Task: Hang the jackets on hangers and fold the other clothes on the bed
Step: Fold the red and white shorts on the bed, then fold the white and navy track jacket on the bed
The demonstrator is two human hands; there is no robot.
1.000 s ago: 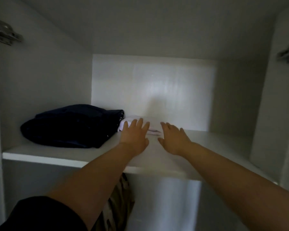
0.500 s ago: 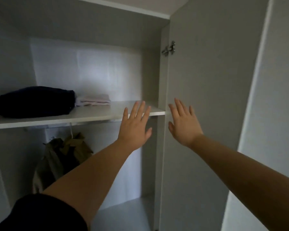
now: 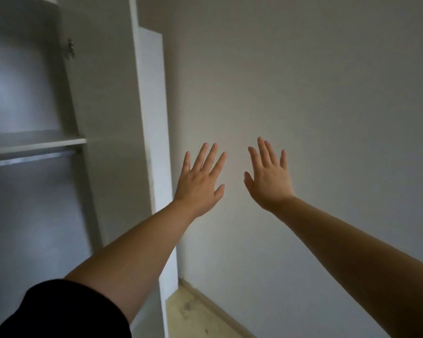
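Left hand [image 3: 197,190] and right hand [image 3: 269,182] aloft, apart, fingers [image 3: 211,156] spread.

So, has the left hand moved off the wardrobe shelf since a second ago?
Yes. The left hand has left the shelf and moved rightward, past the open wardrobe door.

Dim, soft indoor light washes a plain pale-grey wall [image 3: 327,93], brightest in a faint patch behind the outstretched bare left hand [image 3: 198,189] and right hand [image 3: 270,184] and falling off to grey at the corners. The open white wardrobe [image 3: 112,106] at left lies in bluish shadow, smeared by motion blur that softens its small metal hinge [image 3: 70,48] and white shelf edge [image 3: 34,145]. Wide-angle distortion tilts the wardrobe's uprights, and both forearms darken toward the frame's bottom edge.
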